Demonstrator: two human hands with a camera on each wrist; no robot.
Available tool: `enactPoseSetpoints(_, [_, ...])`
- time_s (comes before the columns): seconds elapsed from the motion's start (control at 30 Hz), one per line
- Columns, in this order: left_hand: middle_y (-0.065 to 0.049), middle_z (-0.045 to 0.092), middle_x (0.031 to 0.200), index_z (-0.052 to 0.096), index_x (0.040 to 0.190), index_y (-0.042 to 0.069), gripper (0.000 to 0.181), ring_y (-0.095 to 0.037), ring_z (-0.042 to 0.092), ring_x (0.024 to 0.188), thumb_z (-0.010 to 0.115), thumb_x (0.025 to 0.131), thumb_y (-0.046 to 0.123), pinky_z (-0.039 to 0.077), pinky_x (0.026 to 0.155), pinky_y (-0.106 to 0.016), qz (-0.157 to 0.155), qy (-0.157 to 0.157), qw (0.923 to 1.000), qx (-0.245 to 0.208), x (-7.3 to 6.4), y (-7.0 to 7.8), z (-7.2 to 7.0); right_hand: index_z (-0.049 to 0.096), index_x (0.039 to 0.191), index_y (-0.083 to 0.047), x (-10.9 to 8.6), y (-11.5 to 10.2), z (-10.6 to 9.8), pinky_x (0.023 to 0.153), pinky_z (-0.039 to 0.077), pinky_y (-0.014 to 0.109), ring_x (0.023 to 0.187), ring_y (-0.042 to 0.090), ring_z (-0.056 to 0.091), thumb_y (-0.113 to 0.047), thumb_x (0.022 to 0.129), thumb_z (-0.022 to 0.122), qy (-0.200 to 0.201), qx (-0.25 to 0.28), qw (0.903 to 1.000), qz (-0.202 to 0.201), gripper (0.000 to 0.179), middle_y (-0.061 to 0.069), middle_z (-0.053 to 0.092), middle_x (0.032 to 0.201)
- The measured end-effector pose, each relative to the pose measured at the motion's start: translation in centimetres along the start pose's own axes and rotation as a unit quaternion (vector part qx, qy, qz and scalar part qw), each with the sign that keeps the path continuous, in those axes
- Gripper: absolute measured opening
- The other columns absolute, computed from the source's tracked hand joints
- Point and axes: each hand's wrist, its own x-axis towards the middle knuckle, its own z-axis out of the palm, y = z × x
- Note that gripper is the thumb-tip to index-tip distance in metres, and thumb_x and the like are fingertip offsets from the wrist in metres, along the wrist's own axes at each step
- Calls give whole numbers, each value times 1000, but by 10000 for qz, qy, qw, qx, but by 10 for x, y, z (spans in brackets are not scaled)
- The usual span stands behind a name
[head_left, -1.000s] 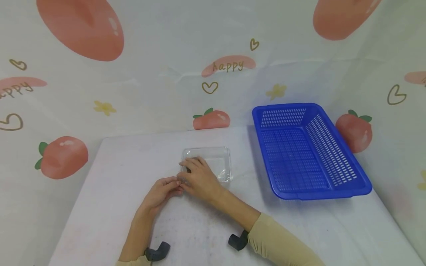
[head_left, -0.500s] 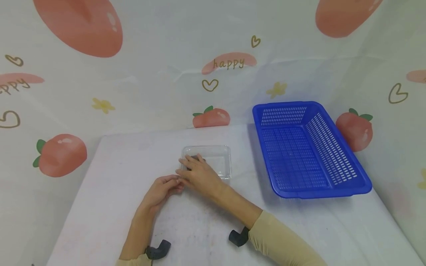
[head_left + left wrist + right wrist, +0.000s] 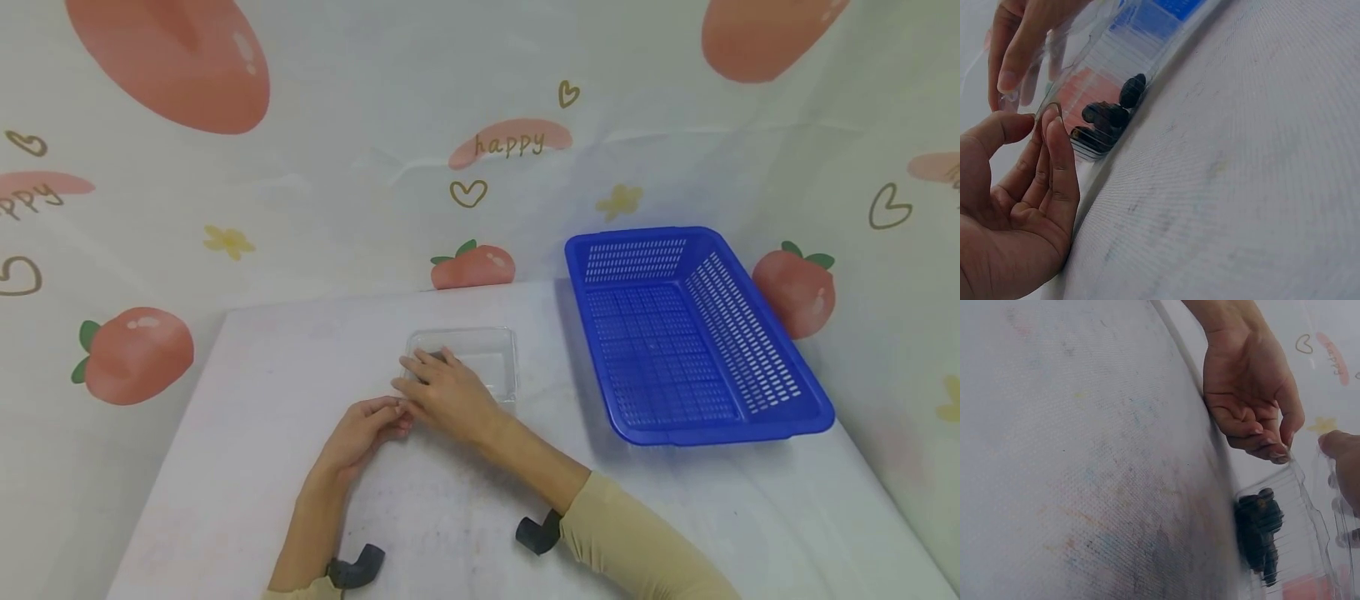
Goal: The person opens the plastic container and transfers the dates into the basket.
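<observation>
Compared head views across the last second. Saw the right hand [image 3: 453, 402] a little flatter over the clear box [image 3: 491, 365], with index finger [image 3: 412, 391] reaching slightly farther from the body, past the left hand's [image 3: 365, 435] fingertip pinch. Noted wider gaps between those fingers, and more of the dark pieces [image 3: 1107, 119] visible through them, just beyond the pinch. Logged most of this by the half-second picture. Recorded a slight leftward drift of the basket [image 3: 720, 434], right of the grip, and the wall prints [image 3: 474, 267] beyond it.

A clear plastic box [image 3: 491, 367] sits near the surface's [image 3: 315, 358] far edge, dark oval pieces [image 3: 1110, 117] clustered toward its left end.
</observation>
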Motion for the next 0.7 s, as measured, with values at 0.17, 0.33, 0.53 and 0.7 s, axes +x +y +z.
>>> enactPoseSetpoints(0.17, [-9, 71, 95, 61, 114, -17, 27, -15, 67, 85, 55, 98, 4, 56, 78, -27, 28, -24, 10000, 29, -1, 1, 0, 70, 125, -23, 1, 2, -2, 105, 44, 46, 131, 22, 53, -31, 94, 68, 76, -49, 10000, 40, 32, 3, 61, 136])
enactPoseSetpoints(0.33, [-7, 70, 91, 60, 113, -20, 28, -15, 66, 83, 56, 97, 3, 56, 76, -27, -7, 69, 10000, 34, -1, 1, 2, 69, 126, -20, 5, 5, -6, 103, 46, 44, 129, 22, 54, -29, 96, 65, 149, 125, 9998, 79, 32, 4, 61, 136])
enactPoseSetpoints(0.53, [-5, 69, 87, 59, 112, -20, 27, -14, 66, 81, 56, 96, 2, 56, 76, -27, -42, 160, 9998, 104, 0, 2, 4, 68, 128, -19, 11, 8, -15, 96, 51, 36, 122, 21, 60, -29, 99, 61, 205, 137, 9994, 255, 31, 3, 62, 134])
enactPoseSetpoints(0.7, [-6, 70, 89, 58, 114, -21, 30, -14, 67, 82, 56, 97, 4, 56, 76, -27, -109, 213, 9995, 186, -1, 2, 5, 67, 130, -19, 15, 12, -18, 89, 54, 31, 120, 19, 61, -27, 100, 60, 199, 270, 9988, 362, 32, 2, 62, 135])
